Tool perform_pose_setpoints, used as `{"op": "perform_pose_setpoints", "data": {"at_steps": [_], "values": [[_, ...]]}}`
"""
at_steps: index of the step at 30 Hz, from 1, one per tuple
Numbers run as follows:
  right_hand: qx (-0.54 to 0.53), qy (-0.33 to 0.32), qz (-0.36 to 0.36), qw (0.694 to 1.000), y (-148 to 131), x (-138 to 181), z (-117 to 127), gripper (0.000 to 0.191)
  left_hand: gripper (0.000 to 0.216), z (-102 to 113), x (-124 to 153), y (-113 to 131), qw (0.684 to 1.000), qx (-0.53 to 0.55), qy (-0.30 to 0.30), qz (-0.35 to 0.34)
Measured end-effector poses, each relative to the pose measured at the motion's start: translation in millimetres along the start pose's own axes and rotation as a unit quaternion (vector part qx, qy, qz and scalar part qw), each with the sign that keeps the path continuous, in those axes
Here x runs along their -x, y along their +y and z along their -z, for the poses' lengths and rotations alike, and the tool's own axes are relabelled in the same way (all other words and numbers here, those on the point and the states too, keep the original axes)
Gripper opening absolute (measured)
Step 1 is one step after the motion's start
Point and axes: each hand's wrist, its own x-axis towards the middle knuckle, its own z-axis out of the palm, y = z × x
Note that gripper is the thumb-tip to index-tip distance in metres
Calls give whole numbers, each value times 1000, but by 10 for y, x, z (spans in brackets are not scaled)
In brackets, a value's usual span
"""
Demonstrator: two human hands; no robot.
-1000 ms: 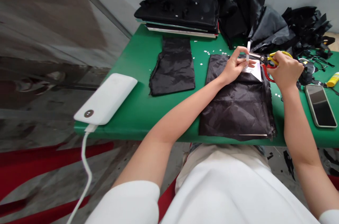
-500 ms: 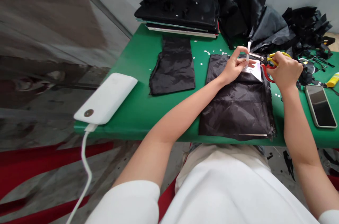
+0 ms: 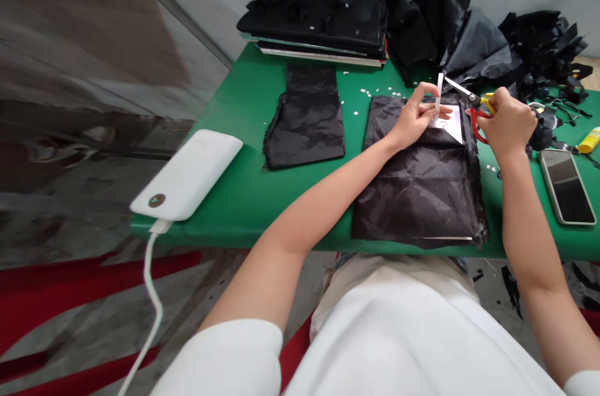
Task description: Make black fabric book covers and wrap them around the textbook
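Observation:
Between thumb and finger, my left hand pinches a narrow white strip that stands nearly upright. My right hand grips scissors with red and yellow handles; the blades point left toward the strip's upper end, apart from it. Beneath my left hand lies a white paper piece with small dark marks or bits on it, partly covered by my fingers. That paper rests on a folded black fabric piece with a frayed right edge, near the table's front.
On the green table lie another black fabric piece, a white power bank with a cable, and a phone. A stack under black fabric and black scraps line the back. Tiny white bits are scattered about.
My right hand has drawn the scissors slightly right, away from the strip, and the blades now angle up to the left. My left hand stays nearly still with the strip.

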Motion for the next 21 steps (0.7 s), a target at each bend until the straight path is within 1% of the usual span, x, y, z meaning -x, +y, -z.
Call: {"op": "perform_pose_setpoints", "data": {"at_steps": [4, 6, 8, 10, 12, 14, 17, 19, 21], "values": [[-29, 40, -38, 998, 142, -56, -150, 27, 35, 0, 0, 0, 1000, 0, -1, 7], [-41, 40, -58, 997, 237, -81, -238, 31, 36, 4, -3, -10, 1000, 1, -1, 7], [-35, 9, -96, 995, 305, -94, -291, 36, 37, 9, -7, -24, 1000, 0, -2, 5], [-16, -42, -130, 991, 331, -93, -301, 40, 39, 12, -7, -35, 1000, 0, -4, 5], [7, -91, -144, 985, 323, -84, -282, 40, 41, 12, -5, -37, 1000, 2, -4, 6], [27, -129, -146, 981, 301, -74, -260, 38, 42, 8, -2, -31, 1000, 4, -3, 8], [41, -152, -137, 978, 285, -59, -249, 37, 42, 3, 2, -20, 1000, 2, 0, 12], [40, -146, -127, 980, 290, -48, -255, 37, 42, 4, 1, -22, 1000, 2, 2, 14], [27, -113, -102, 988, 294, -40, -256, 34, 42, 9, -2, -34, 1000, 3, 1, 12]]}}
